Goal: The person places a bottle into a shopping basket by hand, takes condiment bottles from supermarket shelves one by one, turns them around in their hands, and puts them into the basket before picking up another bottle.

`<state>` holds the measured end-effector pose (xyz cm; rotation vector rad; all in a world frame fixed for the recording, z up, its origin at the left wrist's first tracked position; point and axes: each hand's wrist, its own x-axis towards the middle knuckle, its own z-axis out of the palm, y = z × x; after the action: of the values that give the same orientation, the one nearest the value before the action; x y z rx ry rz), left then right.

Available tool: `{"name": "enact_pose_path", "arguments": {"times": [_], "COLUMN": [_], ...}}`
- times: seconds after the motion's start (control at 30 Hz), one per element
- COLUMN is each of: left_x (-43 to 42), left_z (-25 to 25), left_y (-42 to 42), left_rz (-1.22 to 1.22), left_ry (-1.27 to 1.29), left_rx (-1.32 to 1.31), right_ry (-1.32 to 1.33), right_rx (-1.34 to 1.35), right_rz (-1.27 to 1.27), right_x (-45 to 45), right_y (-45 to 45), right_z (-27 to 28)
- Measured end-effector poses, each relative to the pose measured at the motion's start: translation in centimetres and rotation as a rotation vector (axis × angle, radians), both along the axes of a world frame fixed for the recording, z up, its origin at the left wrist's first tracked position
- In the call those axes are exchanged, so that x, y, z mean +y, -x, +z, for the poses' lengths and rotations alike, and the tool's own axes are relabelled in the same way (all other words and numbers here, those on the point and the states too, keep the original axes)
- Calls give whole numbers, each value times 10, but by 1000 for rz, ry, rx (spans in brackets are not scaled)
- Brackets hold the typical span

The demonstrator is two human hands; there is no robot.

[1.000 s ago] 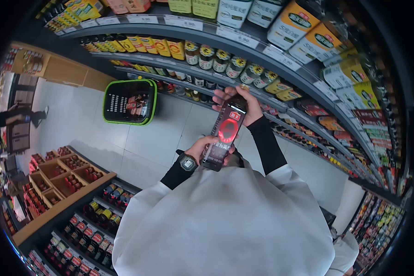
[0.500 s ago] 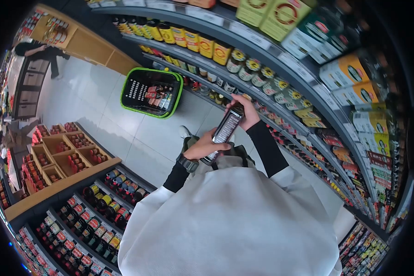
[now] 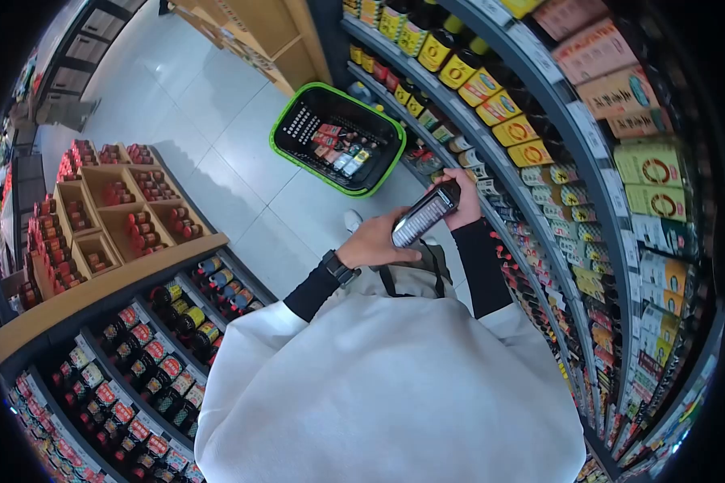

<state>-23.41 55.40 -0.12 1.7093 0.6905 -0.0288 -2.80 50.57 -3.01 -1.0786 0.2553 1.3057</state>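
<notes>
A dark bottle (image 3: 424, 219) with a back label of small white print lies tilted between my two hands, in front of my body. My left hand (image 3: 376, 241), with a dark watch on the wrist, closes around its lower left end, thumb along the near side. Around the upper right end, by the dark cap, curl the fingers of my right hand (image 3: 465, 201). The print is too small to read. Just beyond my hands, a black shopping basket (image 3: 287, 113) with a bright green rim stands on the floor, holding several red packs and some small white-topped items.
Tall shelves (image 3: 459, 105) of sauce bottles, jars and boxes curve along my right. On the left stand a wooden display (image 3: 97, 278) with red-lidded jars and a dark rack (image 3: 149, 322) of bottles. Pale floor tiles (image 3: 225, 129) run between them. A wooden cabinet (image 3: 294, 56) stands behind the basket.
My view has turned, so basket, shelves and hands appear farther right. The bottle stays in both hands but is tilted flatter. A person seen earlier at the far left is out of view.
</notes>
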Motion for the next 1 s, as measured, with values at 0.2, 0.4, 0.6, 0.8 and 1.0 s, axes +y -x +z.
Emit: {"name": "enact_pose_path", "arguments": {"times": [0.2,0.4,0.6,0.8,1.0], "left_x": [63,127,179,199,210], "left_z": [-31,-59,-41,-52,-72], "left_y": [17,14,-13,-42,-37], "left_rz": [-35,-310,-513,-661,-661], "left_ry": [143,710,593,582,724], "left_rx": [-135,3,246,396,289], "right_ry": [2,-251,-188,-109,-209], "right_rx": [21,69,-841,-1416,-1161], "right_rz": [-56,240,1083,1613,1507], "right_x": [40,29,47,74,92], "right_y": [21,-18,-56,-59,-59], "right_z": [-19,-7,22,-11,-17]}}
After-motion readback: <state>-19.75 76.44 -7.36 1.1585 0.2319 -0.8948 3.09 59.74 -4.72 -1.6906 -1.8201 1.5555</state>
